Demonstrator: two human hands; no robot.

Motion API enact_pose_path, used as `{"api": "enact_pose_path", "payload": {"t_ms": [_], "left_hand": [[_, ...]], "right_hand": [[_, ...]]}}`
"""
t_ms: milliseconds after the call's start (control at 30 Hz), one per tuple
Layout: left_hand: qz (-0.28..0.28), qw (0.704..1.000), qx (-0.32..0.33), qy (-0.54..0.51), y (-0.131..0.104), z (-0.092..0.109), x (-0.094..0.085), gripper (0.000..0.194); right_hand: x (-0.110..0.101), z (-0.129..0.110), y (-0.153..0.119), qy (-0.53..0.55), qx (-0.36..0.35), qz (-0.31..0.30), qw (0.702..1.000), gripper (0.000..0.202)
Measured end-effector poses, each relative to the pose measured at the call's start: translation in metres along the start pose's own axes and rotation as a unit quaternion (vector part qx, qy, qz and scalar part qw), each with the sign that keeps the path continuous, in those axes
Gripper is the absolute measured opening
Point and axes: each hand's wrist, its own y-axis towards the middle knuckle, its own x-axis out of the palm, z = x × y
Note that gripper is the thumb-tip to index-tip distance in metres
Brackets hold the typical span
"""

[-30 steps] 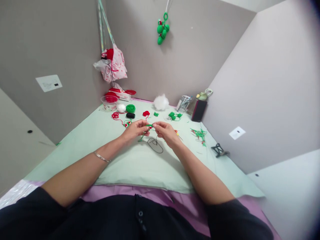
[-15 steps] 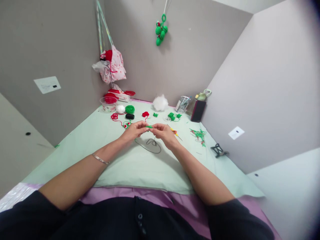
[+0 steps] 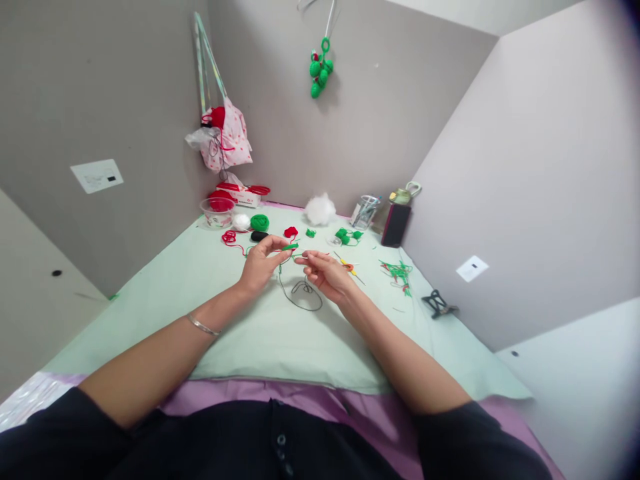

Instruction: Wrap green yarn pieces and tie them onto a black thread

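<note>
Between thumb and fingers, my left hand pinches a small green crocheted piece. Just to the right, my right hand has its thumb and fingertips pressed together beside the piece; a thin strand seems to run there, but what it grips is too small to make out. A dark thin cord hangs from near my left fingers and lies in loops on the pale green cloth below. Behind my left hand sits a black spool, partly hidden.
Along the back stand a clear tub, green yarn, white stuffing, a cup of tools and a phone. Small scissors, green scraps and a black stand lie to the right.
My hands were together at the green piece; now they are apart, with the right hand lower and turned more palm-up. The left hand has shifted slightly left and shows more of the piece.
</note>
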Motion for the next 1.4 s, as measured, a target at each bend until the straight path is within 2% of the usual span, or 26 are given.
{"api": "enact_pose_path", "payload": {"t_ms": [100,200,267,433,500,533,600,700,767,833,967,1067,1167,1300,1400], "left_hand": [[0.004,0.999,0.029,0.039,-0.003,0.004,0.002,0.015],[0.016,1.000,0.011,0.007,-0.002,0.006,0.003,0.018],[0.024,0.999,-0.019,-0.044,0.002,0.005,0.000,0.022],[0.012,0.977,-0.148,-0.157,0.015,0.003,-0.016,0.031],[0.019,0.971,-0.157,-0.181,0.019,0.004,-0.022,0.031],[0.022,0.970,-0.152,-0.190,0.020,0.004,-0.024,0.031],[0.020,0.970,-0.140,-0.197,0.021,0.006,-0.026,0.032],[-0.009,0.974,-0.142,-0.176,0.018,0.008,-0.023,0.033],[-0.030,0.976,-0.154,-0.151,0.015,0.009,-0.020,0.033],[-0.041,0.977,-0.166,-0.127,0.012,0.011,-0.015,0.034],[-0.046,0.980,-0.169,-0.092,0.006,0.014,-0.008,0.032],[-0.054,0.981,-0.164,-0.084,0.005,0.014,-0.005,0.032],[-0.069,0.982,-0.155,-0.077,0.004,0.012,-0.004,0.031],[-0.088,0.984,-0.142,-0.068,0.004,0.009,-0.004,0.029],[-0.091,0.985,-0.136,-0.061,0.003,0.008,-0.003,0.030]], "right_hand": [[0.010,0.007,-0.004,-0.004,-0.007,-0.055,0.998,0.019],[0.014,0.009,-0.006,-0.018,-0.003,-0.089,0.996,0.023],[0.012,0.004,-0.008,-0.040,0.009,-0.104,0.994,0.024],[-0.005,-0.018,-0.013,-0.161,0.008,-0.155,0.975,0.026],[-0.016,-0.027,-0.013,-0.234,-0.007,-0.161,0.959,0.028],[-0.022,-0.030,-0.012,-0.280,-0.020,-0.147,0.949,0.029],[-0.034,-0.035,-0.007,-0.374,-0.073,-0.057,0.923,0.028],[-0.050,-0.038,0.002,-0.480,-0.194,0.122,0.847,0.023],[-0.054,-0.039,0.005,-0.508,-0.240,0.169,0.810,0.022],[-0.051,-0.040,0.003,-0.496,-0.241,0.150,0.820,0.026],[-0.030,-0.038,-0.009,-0.409,-0.174,0.029,0.895,0.031],[-0.014,-0.032,-0.017,-0.374,-0.163,-0.014,0.913,0.029],[-0.005,-0.022,-0.018,-0.384,-0.211,0.005,0.899,0.020],[0.000,-0.011,-0.018,-0.466,-0.308,0.065,0.827,0.015],[0.002,-0.007,-0.019,-0.497,-0.320,0.074,0.803,0.015]]}}
